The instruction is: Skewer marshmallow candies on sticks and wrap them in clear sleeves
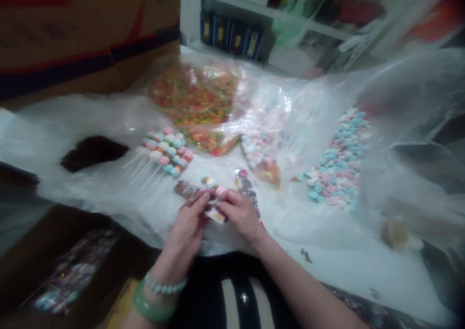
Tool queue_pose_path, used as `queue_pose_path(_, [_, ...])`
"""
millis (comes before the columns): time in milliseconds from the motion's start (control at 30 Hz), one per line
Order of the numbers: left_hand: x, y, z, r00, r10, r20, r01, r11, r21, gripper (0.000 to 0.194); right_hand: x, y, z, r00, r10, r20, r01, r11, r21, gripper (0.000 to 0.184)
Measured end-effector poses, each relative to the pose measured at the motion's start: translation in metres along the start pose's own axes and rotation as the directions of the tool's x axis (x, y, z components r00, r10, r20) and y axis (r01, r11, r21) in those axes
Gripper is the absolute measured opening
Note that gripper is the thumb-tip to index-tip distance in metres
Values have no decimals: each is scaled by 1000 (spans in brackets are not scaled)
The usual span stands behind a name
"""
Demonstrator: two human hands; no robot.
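Observation:
My left hand (194,217) is closed, its fingertips pinching at a small printed wrapper (187,189) with dark brown print. My right hand (240,213) pinches close beside it, at the pink end of a short row of pastel candies that looks like a candy skewer (208,180). Fingers hide most of the skewer and its stick. Below the fingertips shows a white and yellow printed piece (217,216); whether it belongs to the wrapper I cannot tell. Another printed wrapper (247,186) lies just beyond my right hand. Left of the hands, several finished candy skewers (165,149) lie side by side, white sticks toward me.
Clear plastic bags hold orange-green gummies (196,94) and pastel candies (261,145). Loose pastel candies (336,169) are heaped at right. A dark object (94,152) lies at left. Below left, a box holds packed candies (76,275). A large carton (90,33) and a shelf (232,2) stand behind.

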State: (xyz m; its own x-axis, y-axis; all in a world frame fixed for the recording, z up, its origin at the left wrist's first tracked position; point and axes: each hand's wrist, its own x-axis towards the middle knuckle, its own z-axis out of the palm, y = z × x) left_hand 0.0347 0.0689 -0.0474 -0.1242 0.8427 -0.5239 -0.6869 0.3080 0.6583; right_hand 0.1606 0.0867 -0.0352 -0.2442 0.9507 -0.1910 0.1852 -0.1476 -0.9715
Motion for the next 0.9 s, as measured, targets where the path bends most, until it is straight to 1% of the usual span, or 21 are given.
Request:
queue_pose_path(33, [1, 2, -5, 1000, 9, -6, -9, 1000, 10, 30, 1, -1, 1, 999, -2, 51, 5, 998, -66, 18])
queue_pose_path(100, [3, 5, -12, 995, 49, -83, -48, 999, 6, 28, 4, -3, 5, 995, -25, 99, 40, 988, -152, 19])
queue_pose_path(167, [2, 8, -14, 980, 92, -178, -102, 994, -46, 30, 8, -3, 14, 995, -69, 70, 80, 982, -170, 12])
queue_pose_path(200, [1, 9, -14, 972, 112, -205, -131, 988, -83, 32, 10, -3, 19, 996, -80, 42, 85, 983, -160, 9])
queue_pose_path(233, [1, 10, -13, 966, 132, -220, -160, 980, -115, 33, 12, -3, 26, 997, -72, 17, 74, 987, -141, 11])
queue_pose_path(300, [0, 12, -13, 956, 171, -240, -211, 966, -150, 34, 15, -4, 38, 1000, -6, -2, 6, 997, -78, 15])
queue_pose_path(367, [0, 14, -16, 948, 194, -254, -239, 958, -160, 33, 17, -6, 47, 997, 69, 40, -69, 998, -12, 16])
queue_pose_path(433, [1, 17, -23, 950, 199, -240, -240, 958, -157, 32, 19, -8, 53, 994, 89, 66, -89, 996, -9, 18])
queue_pose_path(533, [3, 22, -38, 965, 188, -183, -213, 968, -130, 34, 20, -10, 58, 996, 73, 44, -68, 991, -115, 26])
queue_pose_path(567, [5, 24, -43, 964, 192, -185, -216, 969, -119, 33, 21, -9, 59, 996, 70, 48, -62, 986, -153, 29])
queue_pose_path(633, [7, 27, -52, 945, 230, -233, -259, 960, -103, 29, 21, -8, 65, 995, 40, 96, -19, 977, -211, 33])
queue_pose_path(700, [8, 29, -57, 908, 285, -306, -326, 941, -92, 29, 21, -6, 70, 987, -43, 157, 85, 959, -271, 35])
queue_pose_path(733, [8, 29, -59, 897, 298, -327, -344, 935, -90, 30, 21, -6, 73, 982, -92, 165, 140, 942, -305, 36])
queue_pose_path(767, [6, 29, -59, 898, 295, -325, -340, 936, -91, 31, 21, -5, 75, 978, -135, 158, 183, 921, -345, 36])
queue_pose_path(800, [4, 28, -59, 912, 277, -301, -318, 944, -92, 30, 21, -5, 76, 976, -166, 139, 209, 897, -390, 35])
queue_pose_path(833, [2, 28, -58, 931, 252, -263, -284, 954, -93, 29, 22, -4, 77, 976, -187, 107, 215, 876, -431, 35])
queue_pose_path(867, [0, 28, -57, 953, 219, -211, -242, 966, -90, 28, 23, -4, 77, 977, -193, 95, 215, 858, -466, 34])
queue_pose_path(900, [-1, 28, -57, 964, 201, -173, -218, 972, -85, 27, 24, -3, 77, 979, -185, 88, 205, 852, -482, 34])
